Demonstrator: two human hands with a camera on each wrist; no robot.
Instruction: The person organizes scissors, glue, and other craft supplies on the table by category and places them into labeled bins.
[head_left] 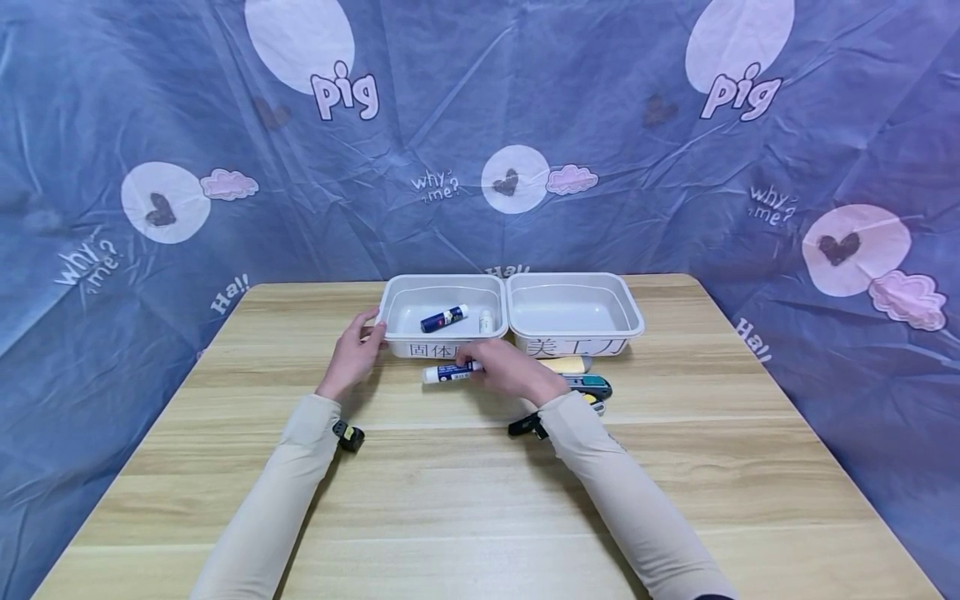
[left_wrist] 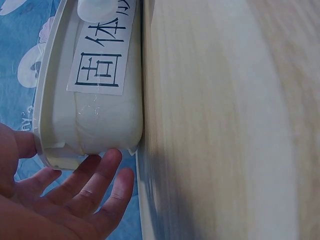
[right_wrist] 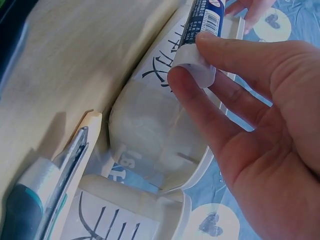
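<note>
My right hand [head_left: 510,368] pinches a glue stick [head_left: 450,372] by its white end, with a dark blue printed label along its middle. It is held in front of the left white plastic bin [head_left: 397,346], above the table. Inside that bin lie a dark blue glue stick [head_left: 443,318] and a small white one [head_left: 486,322]. My left hand [head_left: 352,354] is at the bin's left end. Its thumb [left_wrist: 25,145] touches the rim and the other fingers [left_wrist: 107,175] rest loosely against or near the end wall.
A second white bin [head_left: 630,325] stands right beside the first; both bear paper labels with Chinese characters. Several utility knives lie under and beside my right wrist, among them a teal one [head_left: 592,385], a yellow-handled one [head_left: 566,364] and a black one [head_left: 522,426]. A blue printed cloth [head_left: 420,225] hangs behind the table.
</note>
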